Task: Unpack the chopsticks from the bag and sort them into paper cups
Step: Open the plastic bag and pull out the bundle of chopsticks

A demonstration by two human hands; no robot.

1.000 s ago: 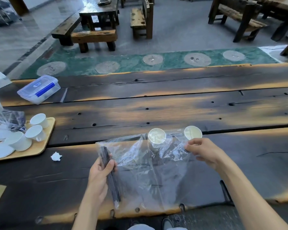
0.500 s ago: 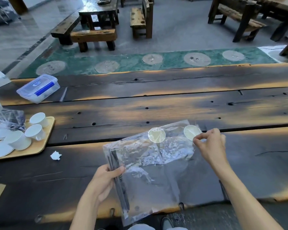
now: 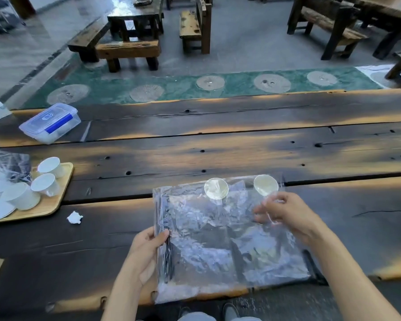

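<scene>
1. Pinching the chopsticks (image 3: 164,251) through the bag (image 3: 229,239) with my left hand (image 3: 148,249), thumb clamped over them at its left edge
2. My right hand (image 3: 285,214) is gripping the film near the far right corner, fingers closed on plastic
3. I am judging the mouth needs parting there while the sticks are kept bunched
4. Two cups (image 3: 216,188) are waiting under the far edge

A clear lidded box (image 3: 50,122) with a blue clip sits far left on the dark wooden surface (image 3: 241,154); a crumpled paper scrap (image 3: 74,217) lies nearer.
</scene>
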